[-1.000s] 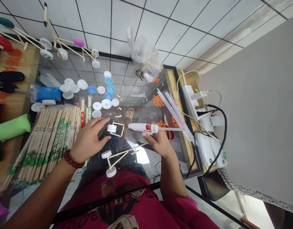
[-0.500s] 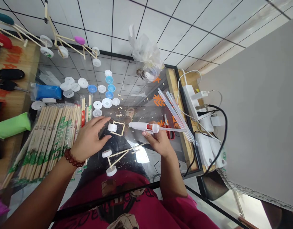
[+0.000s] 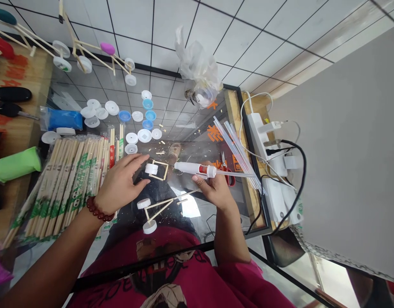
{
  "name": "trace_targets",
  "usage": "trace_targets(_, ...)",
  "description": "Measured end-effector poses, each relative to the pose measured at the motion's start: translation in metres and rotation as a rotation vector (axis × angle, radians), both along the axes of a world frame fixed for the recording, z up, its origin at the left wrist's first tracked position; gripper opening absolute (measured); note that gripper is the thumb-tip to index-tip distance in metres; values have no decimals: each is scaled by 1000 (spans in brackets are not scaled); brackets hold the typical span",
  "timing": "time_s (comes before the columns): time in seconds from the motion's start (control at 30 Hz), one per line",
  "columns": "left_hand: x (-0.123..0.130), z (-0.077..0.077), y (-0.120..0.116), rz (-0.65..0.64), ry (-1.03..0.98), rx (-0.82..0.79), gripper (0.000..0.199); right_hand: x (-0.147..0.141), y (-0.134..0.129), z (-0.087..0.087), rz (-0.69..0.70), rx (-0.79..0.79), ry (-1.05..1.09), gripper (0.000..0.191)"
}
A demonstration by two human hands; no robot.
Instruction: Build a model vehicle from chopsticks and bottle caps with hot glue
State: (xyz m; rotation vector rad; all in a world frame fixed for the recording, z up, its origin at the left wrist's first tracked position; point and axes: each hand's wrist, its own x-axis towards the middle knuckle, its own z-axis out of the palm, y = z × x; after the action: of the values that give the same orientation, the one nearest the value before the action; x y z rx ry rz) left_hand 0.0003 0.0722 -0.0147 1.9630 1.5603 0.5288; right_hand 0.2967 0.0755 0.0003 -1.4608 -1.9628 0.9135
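My right hand (image 3: 213,186) is closed round a white hot glue gun (image 3: 189,167), its nozzle pointing left and a clear glue stick (image 3: 233,173) poking out of its back. Fingers apart, my left hand (image 3: 123,182) hovers beside a small wooden stick frame (image 3: 166,171) with white bottle caps (image 3: 151,168) at its left end. I cannot tell whether the fingertips touch it. Closer to my body lies a triangular stick frame (image 3: 160,209) with a white cap wheel at each left corner.
Wrapped chopsticks (image 3: 65,184) lie at left. Loose white and blue caps (image 3: 144,136) are scattered behind my left hand. Glue sticks (image 3: 237,149), red scissors (image 3: 228,175) and a power strip (image 3: 259,132) with cables are at right. A plastic bag (image 3: 200,77) stands at the back.
The view has shifted slightly. Both hands, the glue gun and the stick frames hold nearly the same places.
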Motion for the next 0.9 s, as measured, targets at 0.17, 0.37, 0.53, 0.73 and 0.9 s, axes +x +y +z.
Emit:
trace_targets(0.17, 0, -1, -1, -5, 6, 15, 54, 0, 0, -1, 14, -1, -9, 26)
trace_targets(0.37, 0, -1, -1, -9, -3, 31, 53, 0, 0, -1, 12, -10, -11, 26)
trace_targets(0.53, 0, -1, 0, -15, -12, 43, 52, 0, 0, 1, 24, -27, 16, 25)
trace_targets(0.73, -1, -4, -1, -7, -27, 36, 53, -1, 0, -1, 4, -23, -4, 24)
trace_targets(0.9, -1, -3, -1, -7, -29, 34, 53, -1, -1, -4, -2, -47, 4, 28)
